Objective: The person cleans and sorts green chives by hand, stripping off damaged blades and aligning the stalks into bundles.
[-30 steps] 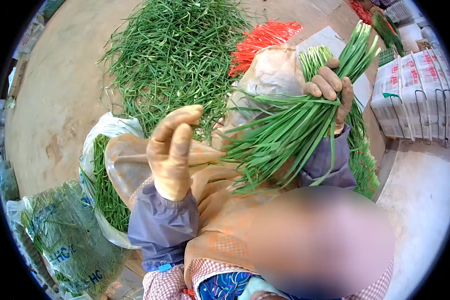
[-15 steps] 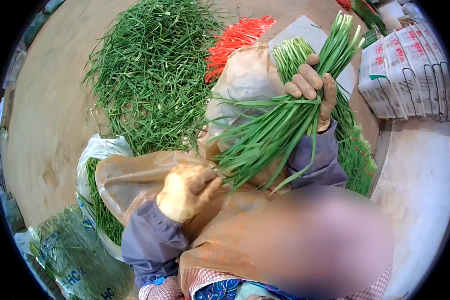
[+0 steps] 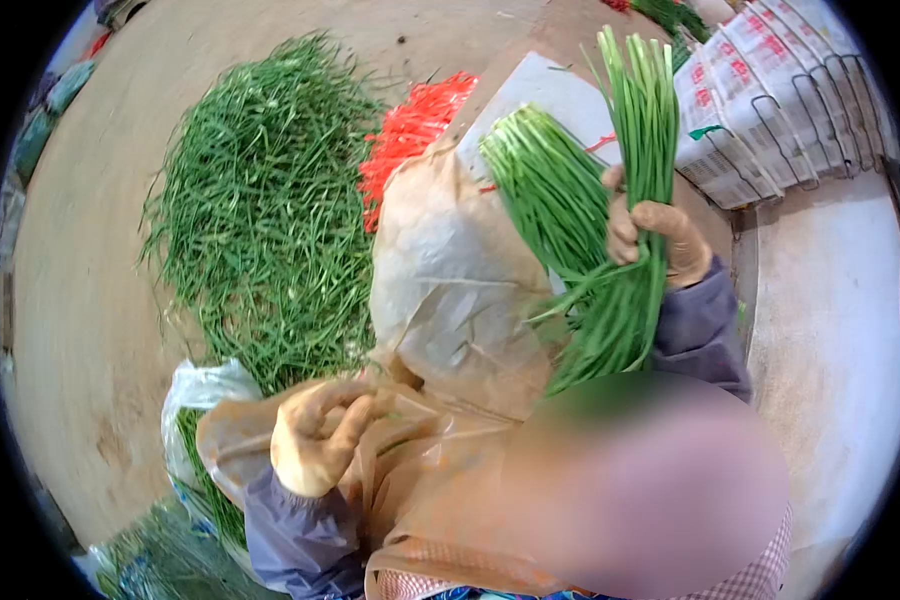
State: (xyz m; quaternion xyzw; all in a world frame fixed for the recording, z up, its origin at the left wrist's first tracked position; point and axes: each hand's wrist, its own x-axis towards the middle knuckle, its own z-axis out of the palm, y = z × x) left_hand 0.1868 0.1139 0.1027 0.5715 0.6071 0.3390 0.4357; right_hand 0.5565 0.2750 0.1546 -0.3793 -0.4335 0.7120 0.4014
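My right hand [image 3: 660,235] is wrapped round a bunch of garlic chives [image 3: 642,110], held upright with the pale stem ends at the top and the leaves hanging below. Right beside it, a larger bundle of garlic chives [image 3: 545,185] lies on a white board [image 3: 505,90]. Over my lap, my left hand [image 3: 320,437] is closed, thumb and fingers curled together. A blurred bit of green shows by its fingertips; whether they hold it I cannot make out. A translucent tan apron [image 3: 450,290] covers my legs.
Loose green leaves [image 3: 260,220] form a big heap on the floor at left. Red ties [image 3: 410,135] lie beyond my knee. White crates [image 3: 770,100] stand at right. A plastic bag of greens [image 3: 210,385] and a clear-wrapped bundle [image 3: 170,550] sit at lower left.
The bunch in my right hand has swung more upright, and its leaves have drawn together. My left hand has moved left and down, away from the leaves. The view has shifted too.
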